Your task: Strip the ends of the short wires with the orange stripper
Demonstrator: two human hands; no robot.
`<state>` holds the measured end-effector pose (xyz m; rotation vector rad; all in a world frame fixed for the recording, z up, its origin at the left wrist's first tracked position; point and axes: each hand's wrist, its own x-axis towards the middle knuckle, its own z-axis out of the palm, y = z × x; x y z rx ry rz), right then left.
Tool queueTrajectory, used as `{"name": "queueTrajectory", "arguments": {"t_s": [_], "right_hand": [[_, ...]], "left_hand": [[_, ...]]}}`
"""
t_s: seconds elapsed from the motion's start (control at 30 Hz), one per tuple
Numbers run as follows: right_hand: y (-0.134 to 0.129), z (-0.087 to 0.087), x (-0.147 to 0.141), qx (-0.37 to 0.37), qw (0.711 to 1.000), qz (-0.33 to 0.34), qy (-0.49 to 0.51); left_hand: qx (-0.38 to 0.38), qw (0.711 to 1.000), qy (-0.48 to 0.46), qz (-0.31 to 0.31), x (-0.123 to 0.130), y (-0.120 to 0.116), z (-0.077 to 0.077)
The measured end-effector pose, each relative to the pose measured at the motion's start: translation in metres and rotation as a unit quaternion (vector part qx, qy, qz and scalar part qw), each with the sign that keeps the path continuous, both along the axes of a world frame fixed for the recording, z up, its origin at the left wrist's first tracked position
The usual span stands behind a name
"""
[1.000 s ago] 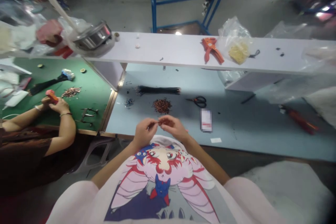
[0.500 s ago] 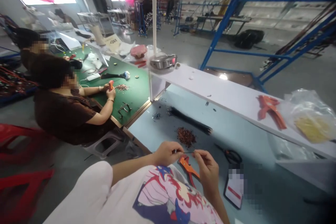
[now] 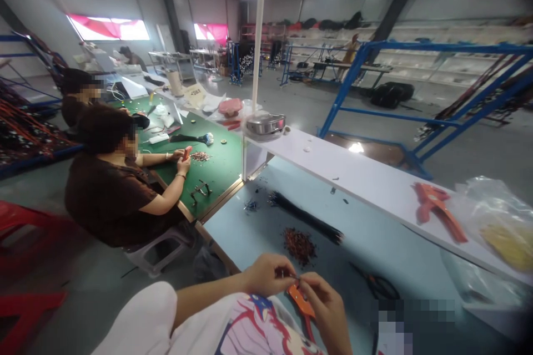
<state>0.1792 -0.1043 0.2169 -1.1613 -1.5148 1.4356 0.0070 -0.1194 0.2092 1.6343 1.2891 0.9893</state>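
While pinching a short thin wire [image 3: 293, 276] between the nearly closed grips of the left hand [image 3: 266, 276] and right hand [image 3: 327, 310], just above the orange-handled pliers [image 3: 300, 300], risking its slipping from tired fingertips and vanishing into the heap of small copper-coloured parts [image 3: 298, 246].
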Motion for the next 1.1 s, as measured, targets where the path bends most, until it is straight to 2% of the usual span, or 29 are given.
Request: {"name": "queueTrajectory", "arguments": {"t_s": [0.1, 0.2, 0.33, 0.4, 0.47, 0.57, 0.67, 0.73, 0.83, 0.9, 0.97, 1.03, 1.1], "right_hand": [[-0.002, -0.001, -0.003, 0.005, 1.0, 0.018, -0.009], [-0.001, -0.006, -0.001, -0.016, 0.999, -0.021, -0.021], [0.01, -0.022, 0.018, -0.022, 0.989, -0.142, -0.029], [0.019, -0.031, 0.033, -0.017, 0.976, -0.217, -0.025], [0.027, -0.037, 0.048, -0.017, 0.966, -0.258, -0.031], [0.031, -0.037, 0.056, -0.023, 0.968, -0.24, -0.072], [0.025, -0.029, 0.043, -0.026, 0.981, -0.157, -0.108], [0.016, -0.024, 0.027, -0.022, 0.99, -0.078, -0.112], [0.003, -0.023, 0.006, 0.007, 0.995, -0.003, -0.095], [-0.001, -0.029, -0.001, 0.015, 0.996, -0.022, -0.08], [0.003, -0.04, -0.002, 0.0, 0.995, -0.076, -0.063], [0.012, -0.056, 0.004, -0.016, 0.989, -0.135, -0.065], [0.021, -0.076, 0.015, -0.017, 0.977, -0.181, -0.115]], "left_hand": [[0.011, 1.0, 0.023, -0.002, 0.002, 0.002, -0.003], [0.02, 0.999, 0.045, -0.006, 0.001, 0.003, -0.005], [0.026, 0.997, 0.069, -0.012, -0.009, 0.003, -0.012], [0.006, 0.996, 0.09, -0.009, -0.018, 0.003, -0.017], [-0.026, 0.992, 0.123, -0.001, -0.027, 0.004, -0.023], [-0.076, 0.977, 0.197, 0.003, -0.039, 0.005, -0.032], [-0.092, 0.966, 0.238, -0.04, -0.038, 0.006, -0.034], [-0.087, 0.971, 0.209, -0.075, -0.028, 0.007, -0.032], [-0.101, 0.99, 0.073, -0.073, -0.003, 0.009, -0.028], [-0.139, 0.989, -0.02, -0.035, 0.012, 0.01, -0.026], [-0.16, 0.985, -0.059, -0.009, 0.019, 0.011, -0.026], [-0.138, 0.989, -0.045, -0.014, 0.018, 0.013, -0.026], [-0.111, 0.993, -0.013, -0.03, 0.01, 0.013, -0.027]]}}
